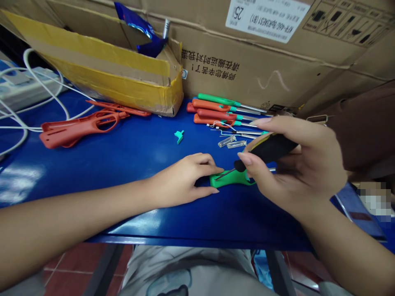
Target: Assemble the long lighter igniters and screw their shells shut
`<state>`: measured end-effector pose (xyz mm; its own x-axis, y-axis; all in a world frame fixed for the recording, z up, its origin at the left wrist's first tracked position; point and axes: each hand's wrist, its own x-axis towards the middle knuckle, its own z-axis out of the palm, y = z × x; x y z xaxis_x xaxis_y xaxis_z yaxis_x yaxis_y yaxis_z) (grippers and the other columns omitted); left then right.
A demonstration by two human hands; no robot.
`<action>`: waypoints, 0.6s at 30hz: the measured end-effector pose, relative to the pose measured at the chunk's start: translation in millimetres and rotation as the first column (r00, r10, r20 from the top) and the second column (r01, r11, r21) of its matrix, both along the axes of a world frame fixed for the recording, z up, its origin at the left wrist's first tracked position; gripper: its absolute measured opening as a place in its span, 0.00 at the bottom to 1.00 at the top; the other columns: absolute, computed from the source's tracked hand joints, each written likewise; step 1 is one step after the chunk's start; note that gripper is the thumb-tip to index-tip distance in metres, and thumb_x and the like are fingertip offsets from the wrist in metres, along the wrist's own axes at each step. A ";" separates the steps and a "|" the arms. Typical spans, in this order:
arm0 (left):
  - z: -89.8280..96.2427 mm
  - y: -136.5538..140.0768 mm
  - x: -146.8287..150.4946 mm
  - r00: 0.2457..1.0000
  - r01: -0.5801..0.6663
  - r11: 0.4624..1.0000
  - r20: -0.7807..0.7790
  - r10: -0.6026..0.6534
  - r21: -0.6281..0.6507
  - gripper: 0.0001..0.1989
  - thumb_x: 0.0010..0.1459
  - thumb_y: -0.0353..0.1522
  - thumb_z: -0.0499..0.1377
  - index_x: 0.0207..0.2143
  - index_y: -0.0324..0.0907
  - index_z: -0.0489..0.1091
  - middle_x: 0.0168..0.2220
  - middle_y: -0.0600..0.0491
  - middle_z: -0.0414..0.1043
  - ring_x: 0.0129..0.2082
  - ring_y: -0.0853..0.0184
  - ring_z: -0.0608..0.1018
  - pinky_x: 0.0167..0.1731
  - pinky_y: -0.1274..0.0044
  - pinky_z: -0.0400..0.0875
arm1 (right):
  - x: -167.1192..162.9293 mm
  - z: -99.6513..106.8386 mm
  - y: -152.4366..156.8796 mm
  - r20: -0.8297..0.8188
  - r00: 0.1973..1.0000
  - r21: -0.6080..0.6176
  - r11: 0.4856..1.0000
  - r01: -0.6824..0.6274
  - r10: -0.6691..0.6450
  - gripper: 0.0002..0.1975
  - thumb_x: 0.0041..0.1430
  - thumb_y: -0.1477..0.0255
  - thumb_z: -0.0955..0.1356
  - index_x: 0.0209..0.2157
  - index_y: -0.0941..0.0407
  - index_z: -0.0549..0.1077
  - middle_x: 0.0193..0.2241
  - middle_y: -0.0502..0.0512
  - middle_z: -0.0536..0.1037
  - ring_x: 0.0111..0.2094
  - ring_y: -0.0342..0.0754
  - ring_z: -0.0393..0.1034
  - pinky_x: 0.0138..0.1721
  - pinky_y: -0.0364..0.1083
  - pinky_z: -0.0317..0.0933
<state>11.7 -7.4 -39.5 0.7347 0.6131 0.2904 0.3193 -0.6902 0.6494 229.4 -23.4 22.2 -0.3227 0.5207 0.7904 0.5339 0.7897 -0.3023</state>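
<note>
On the blue table lies a green long-necked lighter [230,177], its metal tube pointing right. My left hand [189,179] pinches the handle end between thumb and fingers. In my right hand [311,164] is a screwdriver [273,150] with a thick black handle, gripped at a slant. Its thin shaft reaches down to the green handle near my left fingertips; whether the tip sits in a screw is too small to tell. Part of the lighter's right side is hidden by my right hand. A small teal trigger piece [179,136] lies farther back.
Several lighters [216,107] in orange, red and green lie at the back, with clear fuel tanks [236,144] in front. Red-orange shells [80,127] are at left, near a cardboard box [123,70] with yellow tape. White cables [27,119] run along the left edge.
</note>
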 end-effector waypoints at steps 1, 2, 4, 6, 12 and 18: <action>-0.3 0.2 0.1 1.000 0.001 1.000 0.001 -0.001 -0.007 0.19 0.63 0.35 0.65 0.55 0.38 0.74 0.50 0.45 0.75 0.51 0.60 0.78 0.54 0.68 0.73 | 1.6 -1.1 0.2 -0.014 1.000 0.011 1.000 -0.001 0.001 0.33 0.56 0.71 0.77 0.61 0.39 0.70 0.49 0.47 0.82 0.42 0.55 0.81 0.37 0.54 0.79; -0.6 0.3 0.2 1.000 0.003 1.000 0.004 -0.003 -0.013 0.19 0.63 0.35 0.65 0.55 0.39 0.74 0.49 0.46 0.75 0.50 0.60 0.78 0.54 0.68 0.73 | 3.0 -2.1 0.4 -0.025 1.000 0.019 1.000 0.005 -0.005 0.34 0.55 0.72 0.77 0.62 0.39 0.70 0.50 0.47 0.81 0.41 0.55 0.81 0.37 0.55 0.79; -1.1 0.7 0.3 1.000 0.005 1.000 0.012 -0.005 -0.020 0.18 0.63 0.35 0.65 0.55 0.40 0.74 0.49 0.46 0.75 0.50 0.61 0.77 0.54 0.68 0.73 | 4.9 -3.6 0.8 -0.032 0.999 0.019 0.999 0.031 -0.030 0.35 0.55 0.73 0.76 0.62 0.38 0.69 0.51 0.46 0.81 0.40 0.56 0.81 0.38 0.57 0.79; -1.3 0.9 0.4 1.000 0.002 1.000 0.019 -0.002 -0.019 0.18 0.63 0.35 0.65 0.54 0.40 0.75 0.48 0.46 0.75 0.49 0.61 0.78 0.53 0.68 0.73 | 5.7 -5.0 1.0 -0.039 0.999 0.009 0.999 0.035 -0.035 0.34 0.55 0.74 0.76 0.61 0.38 0.70 0.50 0.46 0.81 0.38 0.56 0.81 0.38 0.58 0.78; -1.2 1.4 0.6 1.000 0.011 1.000 0.019 -0.011 -0.013 0.19 0.63 0.34 0.65 0.55 0.38 0.74 0.49 0.46 0.75 0.49 0.61 0.78 0.53 0.69 0.73 | 6.3 -7.5 -0.1 -0.058 0.998 -0.023 0.999 -0.023 0.021 0.35 0.52 0.76 0.76 0.60 0.38 0.71 0.49 0.46 0.82 0.38 0.54 0.81 0.36 0.54 0.78; -1.5 0.9 0.9 1.000 0.003 1.000 0.024 -0.003 -0.015 0.19 0.63 0.34 0.65 0.55 0.40 0.74 0.49 0.46 0.75 0.50 0.60 0.78 0.53 0.68 0.73 | 7.5 -5.3 0.6 -0.028 0.999 -0.001 0.999 -0.032 0.032 0.35 0.53 0.73 0.77 0.61 0.39 0.71 0.49 0.46 0.82 0.40 0.57 0.82 0.45 0.58 0.77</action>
